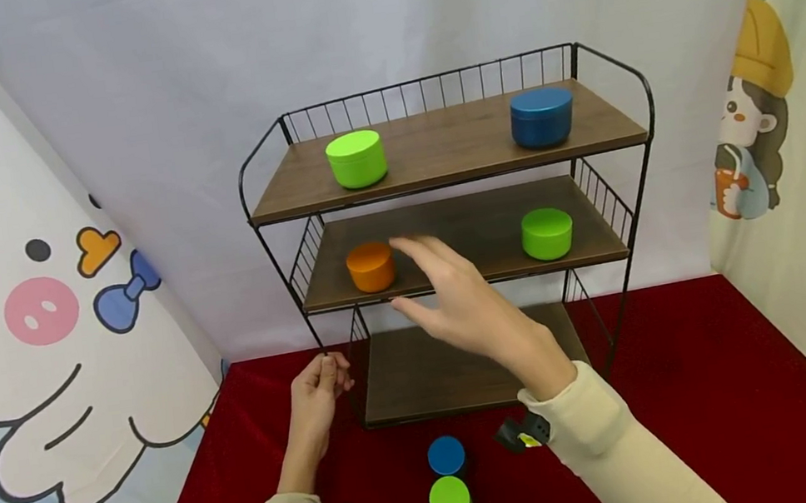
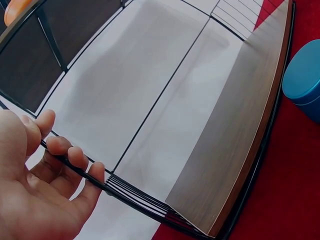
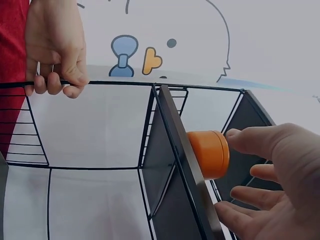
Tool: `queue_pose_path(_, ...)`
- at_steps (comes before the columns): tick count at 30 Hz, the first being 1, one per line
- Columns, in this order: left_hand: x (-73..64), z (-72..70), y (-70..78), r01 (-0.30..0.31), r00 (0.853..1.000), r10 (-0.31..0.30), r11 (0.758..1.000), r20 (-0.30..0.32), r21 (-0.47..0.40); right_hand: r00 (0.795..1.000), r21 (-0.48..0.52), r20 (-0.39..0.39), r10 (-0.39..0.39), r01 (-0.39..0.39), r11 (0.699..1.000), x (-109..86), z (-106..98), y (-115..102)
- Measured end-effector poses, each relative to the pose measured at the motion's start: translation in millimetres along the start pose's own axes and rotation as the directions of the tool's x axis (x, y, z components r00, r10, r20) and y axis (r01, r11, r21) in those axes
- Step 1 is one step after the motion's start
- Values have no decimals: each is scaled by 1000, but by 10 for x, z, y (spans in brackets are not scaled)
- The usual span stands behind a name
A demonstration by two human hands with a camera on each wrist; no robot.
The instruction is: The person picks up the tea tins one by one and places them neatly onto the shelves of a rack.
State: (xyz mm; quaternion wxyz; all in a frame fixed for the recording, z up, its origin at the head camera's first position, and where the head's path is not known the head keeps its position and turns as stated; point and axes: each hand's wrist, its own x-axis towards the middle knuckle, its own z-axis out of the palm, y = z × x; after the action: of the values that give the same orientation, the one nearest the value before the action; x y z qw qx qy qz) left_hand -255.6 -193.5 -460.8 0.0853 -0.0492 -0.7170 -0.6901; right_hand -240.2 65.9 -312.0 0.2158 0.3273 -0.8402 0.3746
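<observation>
My left hand (image 1: 315, 392) grips the thin black front left post of a three-tier shelf rack (image 1: 463, 282), below the middle tier. In the left wrist view its fingers curl round the black wire post (image 2: 132, 202). My right hand (image 1: 465, 302) is at the front of the middle tier with fingers spread, just right of a round orange tin (image 1: 371, 268). In the right wrist view the thumb is close to the lid of the orange tin (image 3: 207, 155), and the other fingers stand apart from it. Whether the thumb touches the tin I cannot tell.
On the top tier stand a green tin (image 1: 357, 160) and a blue tin (image 1: 542, 119). Another green tin (image 1: 548, 235) is at the middle tier's right. In front, a blue tin (image 1: 446, 454) and a green tin (image 1: 451, 502) stand on the red cloth (image 1: 698, 383).
</observation>
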Motion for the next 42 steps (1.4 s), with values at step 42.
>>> queue_pose_path(42, 7, 15, -48, 6, 999, -6, 1000, -36, 13, 1000, 186, -2, 8, -8, 983, -1662, 850, 663)
